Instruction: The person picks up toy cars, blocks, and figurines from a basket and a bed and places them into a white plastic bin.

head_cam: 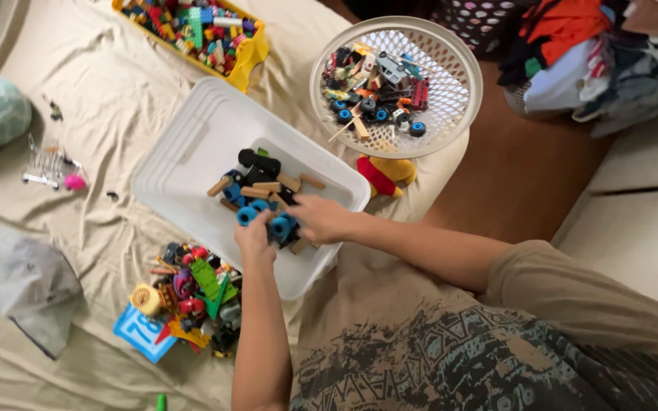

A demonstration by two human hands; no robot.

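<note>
Both hands are working inside a white rectangular bin (pixel 192 144) that is lying on a beige bedsheet (pixel 116 84). The left hand (pixel 254 237) is reaching into the bin's near edge, its fingers curling down over a blue toy wheel (pixel 247 215); whether they are actually pinching it cannot be told. The right hand (pixel 321 218) is coming in from 3 o'clock, its fingers closing around a blue wheeled piece (pixel 282 227) that is sitting just beside the left hand. The two hands are nearly touching.

In the bin, at 12 o'clock from the hands, a cluster of wooden blocks (pixel 268 186) and a black cylindrical part (pixel 259 161) is lying in a loose heap. The rest of the bin floor is showing bare.

At 1 o'clock from the bin, a round white mesh basket (pixel 451 99) is holding mixed toy parts, blue wheels and small vehicles among them. A yellow and red toy (pixel 386 173) is lying beneath its rim. At 12 o'clock, a yellow tray (pixel 251 52) of coloured building bricks is sitting at the frame's top edge. At 7 o'clock from the bin, a pile of assorted toys (pixel 192 293) is resting on the sheet, with a blue card (pixel 140 333) at its lower edge. At 9 o'clock, a small wire toy cart (pixel 47 164) is standing, and at 8 o'clock a grey bag (pixel 33 289) is lying crumpled.
</note>
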